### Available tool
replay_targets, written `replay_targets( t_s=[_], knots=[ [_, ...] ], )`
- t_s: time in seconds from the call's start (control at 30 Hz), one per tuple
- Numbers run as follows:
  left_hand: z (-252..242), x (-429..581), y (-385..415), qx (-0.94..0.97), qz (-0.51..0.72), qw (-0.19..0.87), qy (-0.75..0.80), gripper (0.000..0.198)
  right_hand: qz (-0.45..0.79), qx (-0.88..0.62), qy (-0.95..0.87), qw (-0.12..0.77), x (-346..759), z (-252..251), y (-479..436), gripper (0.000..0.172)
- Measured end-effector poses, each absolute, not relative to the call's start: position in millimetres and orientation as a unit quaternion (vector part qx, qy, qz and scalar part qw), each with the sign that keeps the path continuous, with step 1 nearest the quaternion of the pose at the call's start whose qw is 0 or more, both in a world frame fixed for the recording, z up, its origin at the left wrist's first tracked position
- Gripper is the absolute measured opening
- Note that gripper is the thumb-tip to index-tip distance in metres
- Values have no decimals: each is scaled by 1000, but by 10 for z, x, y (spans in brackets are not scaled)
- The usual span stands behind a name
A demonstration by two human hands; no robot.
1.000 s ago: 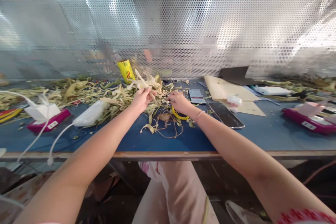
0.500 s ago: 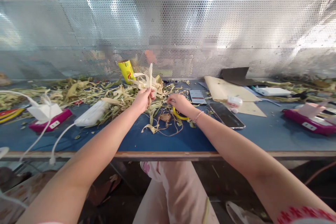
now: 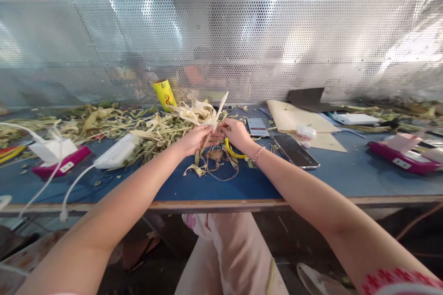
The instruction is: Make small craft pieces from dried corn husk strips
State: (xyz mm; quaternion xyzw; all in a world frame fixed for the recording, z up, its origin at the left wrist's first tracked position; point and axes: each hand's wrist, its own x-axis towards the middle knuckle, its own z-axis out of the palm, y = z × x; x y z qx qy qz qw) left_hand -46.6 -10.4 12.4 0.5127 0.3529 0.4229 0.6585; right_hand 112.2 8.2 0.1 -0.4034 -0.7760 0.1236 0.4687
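Observation:
My left hand (image 3: 200, 139) is closed around a pale strip of dried husk (image 3: 220, 107), whose flat tip sticks up and leans to the right. Close beside it, my right hand (image 3: 236, 132) has its fingers pinched together near the husk; what lies between them is too small to make out. A yellow ring-shaped thing (image 3: 232, 150) rests on the table just under my right hand. Below my hands lie a small ball of brown twine (image 3: 215, 154) and curled husk scraps (image 3: 195, 169). A heap of dried husks (image 3: 155, 129) spreads behind and left of my left hand.
A yellow tube (image 3: 164, 93) stands tilted by the perforated metal screen (image 3: 221, 32). On the right are a phone (image 3: 295, 151), a card (image 3: 258, 126), brown paper (image 3: 297, 117) and a magenta power strip (image 3: 403, 159). Another power strip (image 3: 62, 163) and a white adapter (image 3: 116, 151) lie left.
My left hand has moved right and slightly down, close to my right hand. The husk strip, upright before, now leans right. My right hand stays about where it was.

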Motion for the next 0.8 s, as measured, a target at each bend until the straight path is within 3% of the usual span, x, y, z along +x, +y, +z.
replay_targets(
  t_s=[0.23, 0.57, 0.8],
  knots=[
    [186, -442, -150, 484, 392, 726, 292, 15, 149, -384, -781, 468, 1133, -26, 104, 8],
    [199, -498, -30, 448, 523, 676, 263, 26, 193, -356, -775, 485, 1086, 41, 21, 10],
    [257, -610, 38, 419, 580, 654, 247, 21, 151, -422, -763, 465, 1190, 81, 76, 18]
  ],
)
